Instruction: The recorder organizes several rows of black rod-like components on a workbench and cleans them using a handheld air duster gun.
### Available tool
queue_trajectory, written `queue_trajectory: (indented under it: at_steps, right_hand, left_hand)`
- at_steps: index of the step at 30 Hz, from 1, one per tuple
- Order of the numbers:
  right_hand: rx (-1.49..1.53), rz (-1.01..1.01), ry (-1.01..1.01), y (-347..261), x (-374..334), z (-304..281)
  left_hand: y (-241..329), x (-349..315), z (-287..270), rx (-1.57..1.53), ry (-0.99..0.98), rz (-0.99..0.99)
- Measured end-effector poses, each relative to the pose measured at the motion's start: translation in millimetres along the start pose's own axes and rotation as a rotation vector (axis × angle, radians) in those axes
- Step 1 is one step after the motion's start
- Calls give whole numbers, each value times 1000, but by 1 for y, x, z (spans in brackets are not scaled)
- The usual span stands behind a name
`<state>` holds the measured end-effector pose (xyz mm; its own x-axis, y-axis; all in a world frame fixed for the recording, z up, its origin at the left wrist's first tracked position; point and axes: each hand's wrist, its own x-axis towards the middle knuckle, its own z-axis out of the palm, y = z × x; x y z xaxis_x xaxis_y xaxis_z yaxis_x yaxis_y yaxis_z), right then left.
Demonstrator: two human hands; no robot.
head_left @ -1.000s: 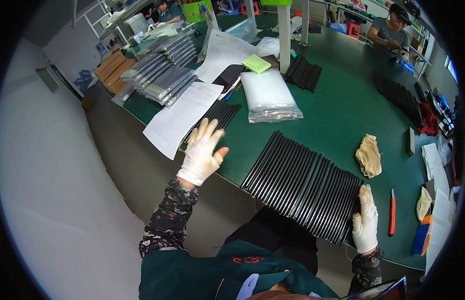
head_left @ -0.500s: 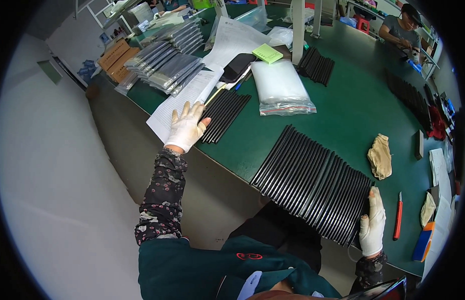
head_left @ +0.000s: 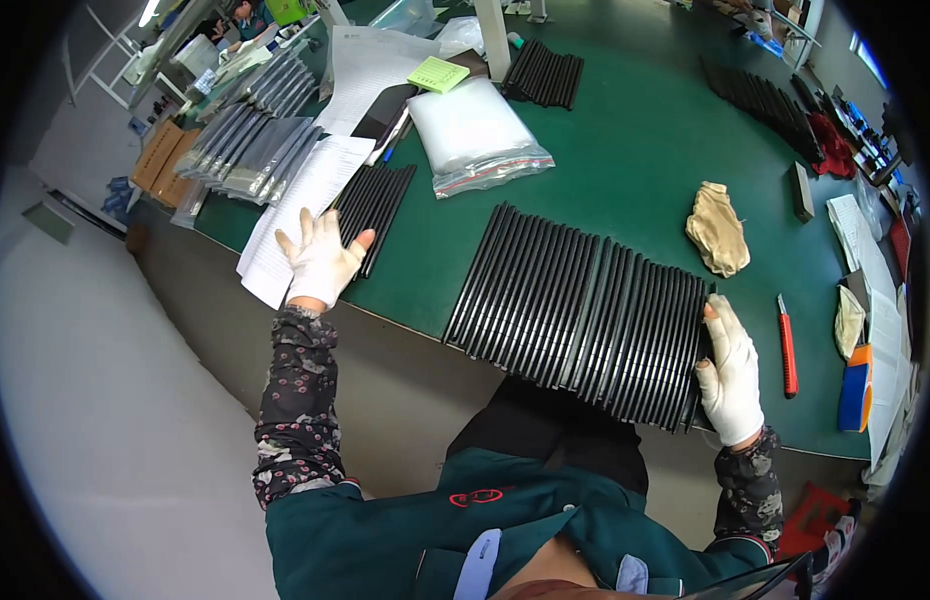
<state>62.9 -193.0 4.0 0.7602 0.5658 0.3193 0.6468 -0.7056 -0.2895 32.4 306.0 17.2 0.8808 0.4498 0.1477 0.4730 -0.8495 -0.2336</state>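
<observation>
My left hand (head_left: 323, 262), in a white glove with bare fingertips, lies with fingers spread at the near end of a small batch of black rods (head_left: 383, 205), partly over the printed sheets (head_left: 270, 240). Across the table's near edge runs a wide row of black rods (head_left: 575, 310), laid side by side, their near ends sticking out past it. My right hand (head_left: 730, 375), gloved the same way, rests along the row's right end, fingers stretched out and thumb apart. Neither hand has anything in its grasp.
Beyond the row lie a clear bag (head_left: 475, 130) with a green notepad (head_left: 438, 74), and more black rods (head_left: 543, 75). To the right are a beige glove (head_left: 717, 230), a red cutter (head_left: 788, 350) and a blue-orange tape roll (head_left: 856, 390). Bagged packs (head_left: 250, 150) are stacked at the left.
The whole view has shifted and turned, so the table's things appear farther left and higher. Both hands keep about the same places beside the rods, fingers still extended.
</observation>
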Motion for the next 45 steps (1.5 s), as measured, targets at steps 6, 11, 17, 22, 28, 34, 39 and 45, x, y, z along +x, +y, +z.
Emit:
queue_trajectory:
  at_steps: [6, 11, 17, 22, 28, 34, 39, 45]
  right_hand:
    - [6, 6, 3, 1, -8, -2]
    - [1, -4, 1, 1, -6, 1]
    - [-20, 4, -4, 1, -4, 0]
    - [-19, -7, -3, 1, -3, 1]
    - [-39, 9, -23, -1, -3, 0]
    - [12, -2, -7, 0, -4, 1]
    - [-18, 10, -19, -1, -3, 0]
    - [-47, 25, -32, 0, -4, -1]
  left_hand:
    - [32, 1, 2, 72, -3, -113]
    - [17, -9, 10, 46, 31, -33]
    - [12, -7, 21, 84, 121, -3]
    - [11, -13, 15, 80, 130, 46]
    - [20, -22, -3, 50, 104, 104]
    - [26, 10, -14, 95, -53, -86]
    - [25, 8, 15, 39, 139, -57]
    - [45, 3, 0, 28, 104, -88]
